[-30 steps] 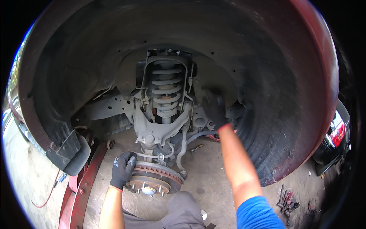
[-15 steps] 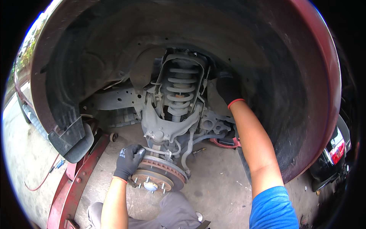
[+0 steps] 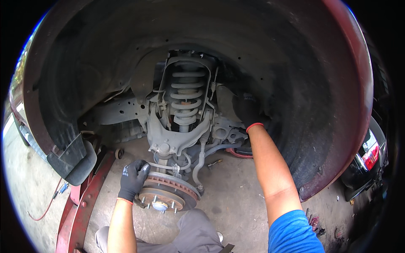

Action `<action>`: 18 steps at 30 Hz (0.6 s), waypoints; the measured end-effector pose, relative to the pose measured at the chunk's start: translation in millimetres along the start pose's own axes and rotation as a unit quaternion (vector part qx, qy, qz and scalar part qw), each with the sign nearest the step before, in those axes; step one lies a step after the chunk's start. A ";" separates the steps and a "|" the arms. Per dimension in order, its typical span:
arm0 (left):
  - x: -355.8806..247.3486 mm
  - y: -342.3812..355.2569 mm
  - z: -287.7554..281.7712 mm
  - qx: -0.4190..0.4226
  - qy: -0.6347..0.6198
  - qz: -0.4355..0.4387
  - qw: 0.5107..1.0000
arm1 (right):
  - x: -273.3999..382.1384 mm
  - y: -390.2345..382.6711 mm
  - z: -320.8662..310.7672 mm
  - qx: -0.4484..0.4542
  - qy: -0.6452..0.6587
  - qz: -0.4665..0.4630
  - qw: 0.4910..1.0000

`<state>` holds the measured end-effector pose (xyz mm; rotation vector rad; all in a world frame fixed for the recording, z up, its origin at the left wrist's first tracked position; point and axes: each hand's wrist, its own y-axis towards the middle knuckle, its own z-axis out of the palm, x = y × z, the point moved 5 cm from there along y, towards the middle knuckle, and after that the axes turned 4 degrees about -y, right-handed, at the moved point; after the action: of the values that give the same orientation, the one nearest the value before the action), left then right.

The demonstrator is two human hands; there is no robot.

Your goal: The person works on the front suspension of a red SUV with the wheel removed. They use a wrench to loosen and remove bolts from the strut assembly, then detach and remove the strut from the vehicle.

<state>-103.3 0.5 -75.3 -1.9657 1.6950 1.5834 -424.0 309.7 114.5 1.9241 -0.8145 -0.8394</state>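
In a dark grey glove, my left hand [image 3: 134, 179] is closed over the upper left edge of a rusty brake disc [image 3: 179, 196] with studs and a silver centre cap. My right hand [image 3: 244, 109], also gloved, reaches into the dark wheel arch to the right of the coil spring [image 3: 185, 97]; its fingers are lost in shadow, so what they touch cannot be made out. A grey upper control arm [image 3: 177, 137] sits below the spring, with hoses and a curved link beside and below it.
The wheel-arch liner [image 3: 320, 105] and dark red fender [image 3: 354, 50] surround the work. A red steel jack [image 3: 80, 215] stands at lower left near a red hose [image 3: 40, 216]. A mudflap [image 3: 74, 164] hangs at left. My legs [image 3: 192, 230] are below; another vehicle [image 3: 365, 168] is at right.
My right hand rose deeper into the arch, then dropped slightly as the view shifted back left. My left hand stays on the disc.
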 end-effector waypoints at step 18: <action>0.9 1.3 0.4 0.011 0.027 0.003 1.000 | 4.8 49.1 -6.9 -0.051 0.013 -0.107 0.993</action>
<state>-104.7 -0.4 -75.5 -2.0136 1.7320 1.5203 -426.3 288.5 159.6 1.9498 -0.5450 -0.9617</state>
